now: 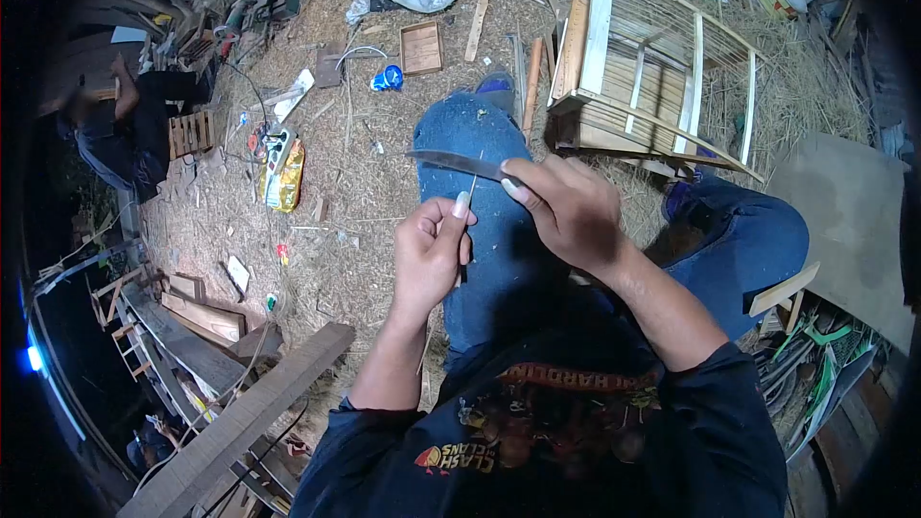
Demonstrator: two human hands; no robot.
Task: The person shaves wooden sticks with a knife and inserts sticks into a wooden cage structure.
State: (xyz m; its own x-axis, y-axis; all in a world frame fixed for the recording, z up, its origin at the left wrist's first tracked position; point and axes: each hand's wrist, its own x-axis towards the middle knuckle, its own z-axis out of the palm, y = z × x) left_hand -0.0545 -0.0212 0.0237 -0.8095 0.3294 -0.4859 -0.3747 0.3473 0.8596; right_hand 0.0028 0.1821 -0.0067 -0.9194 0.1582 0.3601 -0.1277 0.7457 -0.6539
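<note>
My right hand (574, 206) is closed around a knife, its fingers wrapped over the handle and the thumb pressed along it. The dark knife blade (443, 162) points left above my jeans-covered knee. My left hand (433, 247) pinches a thin light stick (473, 182) between thumb and forefinger. The stick stands up from the fingertips and meets the blade near its handle end. Its lower end is hidden in my left hand. The knife handle is mostly covered by my right hand.
A slatted wooden cage (662, 67) stands ahead on the right. A small wooden box (421, 47), a blue can (388, 78) and a yellow bag (285, 177) lie on the straw-strewn floor. A timber beam (259, 403) crosses the lower left. Another person (125, 139) sits at far left.
</note>
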